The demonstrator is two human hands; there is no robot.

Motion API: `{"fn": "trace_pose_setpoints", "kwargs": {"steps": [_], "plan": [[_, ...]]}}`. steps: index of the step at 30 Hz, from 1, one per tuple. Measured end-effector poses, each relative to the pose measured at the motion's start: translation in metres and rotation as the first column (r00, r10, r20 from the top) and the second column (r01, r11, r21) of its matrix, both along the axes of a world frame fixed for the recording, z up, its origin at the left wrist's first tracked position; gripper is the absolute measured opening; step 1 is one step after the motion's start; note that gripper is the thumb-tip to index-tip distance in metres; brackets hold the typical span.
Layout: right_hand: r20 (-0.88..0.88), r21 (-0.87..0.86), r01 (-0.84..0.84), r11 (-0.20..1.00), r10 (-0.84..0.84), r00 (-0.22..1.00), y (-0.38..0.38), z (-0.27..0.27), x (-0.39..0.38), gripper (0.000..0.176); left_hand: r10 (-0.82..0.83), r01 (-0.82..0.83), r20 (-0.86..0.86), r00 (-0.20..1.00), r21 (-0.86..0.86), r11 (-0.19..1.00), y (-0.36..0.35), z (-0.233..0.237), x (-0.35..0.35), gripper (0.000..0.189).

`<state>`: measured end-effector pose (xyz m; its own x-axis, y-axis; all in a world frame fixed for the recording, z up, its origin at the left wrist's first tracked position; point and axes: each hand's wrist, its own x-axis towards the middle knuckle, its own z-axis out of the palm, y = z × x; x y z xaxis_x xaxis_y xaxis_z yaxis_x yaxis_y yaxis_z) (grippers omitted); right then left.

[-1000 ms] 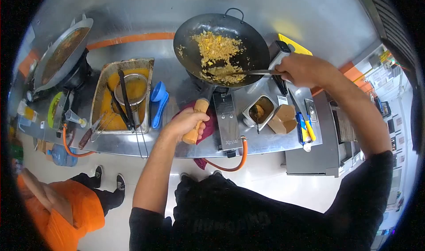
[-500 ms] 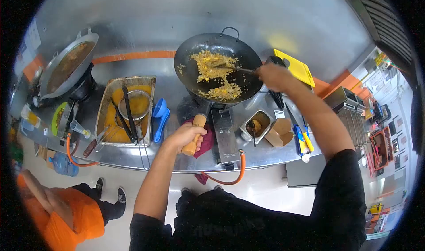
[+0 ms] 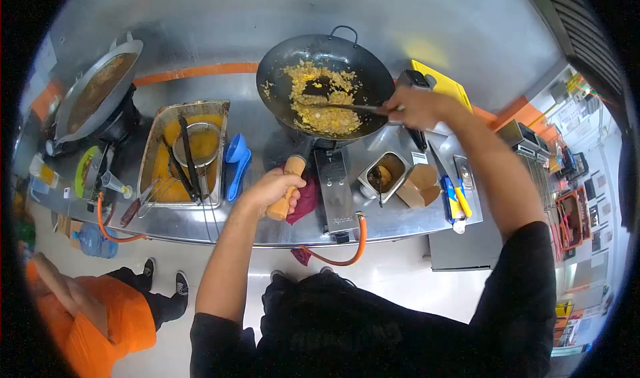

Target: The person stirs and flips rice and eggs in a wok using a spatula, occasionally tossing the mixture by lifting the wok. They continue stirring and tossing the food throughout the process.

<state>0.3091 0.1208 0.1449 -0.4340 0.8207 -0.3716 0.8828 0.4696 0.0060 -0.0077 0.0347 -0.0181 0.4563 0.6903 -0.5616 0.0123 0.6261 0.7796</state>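
Note:
A large black wok (image 3: 283, 58) sits tilted on a gas burner (image 3: 335, 191), and fried rice with yellow egg bits (image 3: 330, 119) is spread over its bottom. My left hand (image 3: 275, 193) is wrapped round the wok's wooden handle (image 3: 285, 201). Held in my right hand (image 3: 415, 107) is a long metal spatula (image 3: 360, 108), its blade end down among the rice. Behind the wok handle a dark red cloth (image 3: 304, 205) lies on the counter.
Left stand an oily metal tray (image 3: 152, 153) with tongs (image 3: 189, 158) and strainer, a blue ladle (image 3: 238, 175) and another wok (image 3: 130, 48). Right are a metal container (image 3: 367, 177), a cardboard box (image 3: 419, 186), a yellow-handled knife (image 3: 462, 201). A person in orange (image 3: 120, 315) stands lower left.
The spatula has swung to a flatter angle, and rice has been pushed toward the near side of the wok. My left hand keeps its hold on the handle. The view has shifted slightly.

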Motion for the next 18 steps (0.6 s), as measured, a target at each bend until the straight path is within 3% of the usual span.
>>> {"fn": "trace_pose_setpoints", "kwargs": {"steps": [1,2,4,6,7,8,14,17,18], "plan": [[-0.051,-0.177,0.256,0.950,-0.269,0.962,0.000,0.031,-0.004,0.031,-0.014,0.014,0.011,1.000,0.014,1.000,-0.002,0.002,0.000,0.016],[-0.050,-0.356,0.479,0.802,-0.528,0.848,-0.003,0.059,-0.001,0.031,-0.036,0.036,0.024,0.999,0.029,0.999,-0.004,0.004,0.000,0.015],[-0.051,-0.363,0.462,0.809,-0.512,0.857,0.000,0.056,0.011,0.032,-0.036,0.036,0.012,0.999,0.026,0.999,-0.003,0.010,0.002,0.015],[-0.055,0.009,0.152,0.988,-0.151,0.987,-0.004,0.024,0.006,0.033,-0.026,0.026,0.003,1.000,0.011,1.000,-0.007,0.011,0.003,0.015],[-0.005,0.108,-0.216,0.970,0.218,0.976,0.013,-0.010,0.012,0.031,-0.031,0.031,0.002,1.000,0.015,0.999,-0.007,0.013,0.004,0.015],[0.127,0.073,-0.032,0.997,0.023,0.992,-0.016,-0.004,-0.020,0.030,-0.036,0.036,-0.007,0.999,0.019,0.999,-0.006,0.015,0.002,0.015],[-0.072,-0.029,-0.090,0.996,0.088,0.994,-0.015,0.057,0.008,0.026,-0.041,0.040,0.022,0.999,0.009,0.999,-0.004,0.010,-0.002,0.014],[-0.058,0.256,-0.017,0.966,0.033,0.998,0.000,0.027,0.001,0.021,-0.051,0.051,0.029,0.998,-0.013,0.999,-0.002,0.005,-0.002,0.014],[-0.070,0.243,0.022,0.970,-0.005,0.998,0.003,0.009,-0.011,0.021,-0.057,0.057,0.028,0.998,-0.013,0.998,-0.002,0.003,-0.001,0.014]]}}
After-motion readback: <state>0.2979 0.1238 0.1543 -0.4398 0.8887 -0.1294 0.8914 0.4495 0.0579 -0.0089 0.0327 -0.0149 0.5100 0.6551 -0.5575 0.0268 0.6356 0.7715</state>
